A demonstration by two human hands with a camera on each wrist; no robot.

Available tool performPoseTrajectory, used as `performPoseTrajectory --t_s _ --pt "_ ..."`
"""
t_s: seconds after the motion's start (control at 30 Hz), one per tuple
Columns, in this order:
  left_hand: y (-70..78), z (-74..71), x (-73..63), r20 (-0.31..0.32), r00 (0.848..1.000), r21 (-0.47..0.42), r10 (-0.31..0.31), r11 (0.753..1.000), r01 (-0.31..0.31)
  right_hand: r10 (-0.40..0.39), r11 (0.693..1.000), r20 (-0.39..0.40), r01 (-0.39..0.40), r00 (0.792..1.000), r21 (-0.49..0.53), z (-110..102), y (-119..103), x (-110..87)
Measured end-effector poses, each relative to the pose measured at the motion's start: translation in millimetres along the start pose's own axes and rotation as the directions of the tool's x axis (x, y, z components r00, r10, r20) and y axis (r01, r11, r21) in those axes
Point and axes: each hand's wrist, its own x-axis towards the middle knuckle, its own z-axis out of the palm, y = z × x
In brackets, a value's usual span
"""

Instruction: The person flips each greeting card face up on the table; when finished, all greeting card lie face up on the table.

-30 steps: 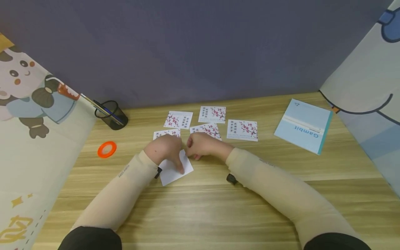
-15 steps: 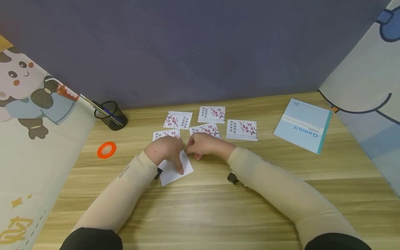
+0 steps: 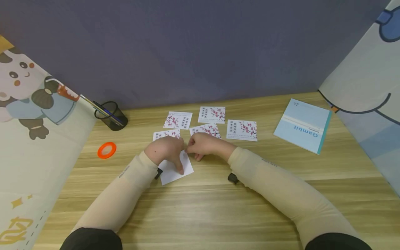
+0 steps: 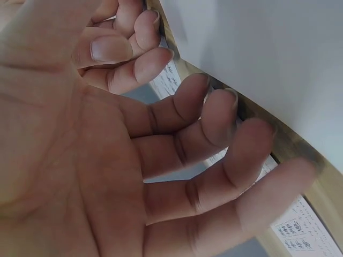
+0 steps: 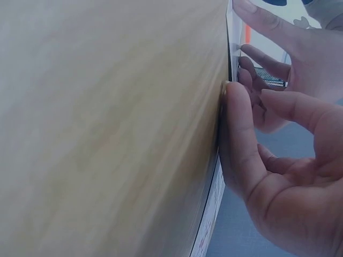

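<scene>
A white square card (image 3: 170,175), its upward side plain, lies on the wooden table in the head view. My left hand (image 3: 165,149) rests over its far left part, thumb laid across the white surface. In the left wrist view the left hand's fingers (image 4: 214,166) are spread and slightly bent by the card's edge. My right hand (image 3: 203,144) is at the card's far right corner. Seen from the right wrist, one fingertip (image 5: 236,93) touches down by the card's edge, with the thumb apart from it. Nothing held shows between them.
Several blossom-printed cards (image 3: 241,130) lie beyond the hands, some partly covered by them. An orange tape roll (image 3: 107,150) and a black mesh pen holder (image 3: 117,118) stand on the left. A light blue Gambit paper pack (image 3: 303,125) lies at the right.
Both hands stay almost in place over the white card. The right fingertips have shifted only slightly at its corner.
</scene>
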Motion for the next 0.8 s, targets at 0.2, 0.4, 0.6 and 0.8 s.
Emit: performPoseTrajectory --t_s 0.2,0.4,0.6,0.8 --pt "0.4 0.2 -1.8 0.0 1.0 -0.016 -0.007 1.0 0.007 0.005 1.0 0.002 -0.005 1.0 -0.008 1.1 -1.2 0.2" --pt "0.7 0.4 -1.9 -0.01 1.0 -0.013 0.0 1.0 -0.001 0.005 1.0 0.007 -0.005 1.0 -0.001 2.5 -2.8 0.6" --pt "0.7 0.6 -2.8 -0.014 1.0 -0.012 0.0 1.0 0.0 0.01 1.0 0.007 -0.01 1.0 0.009 3.4 -3.2 1.2" --pt "0.0 -1.6 -3.6 -0.009 1.0 -0.018 0.025 1.0 -0.025 0.0 1.0 0.013 0.0 1.0 0.003 4.4 -3.6 1.1"
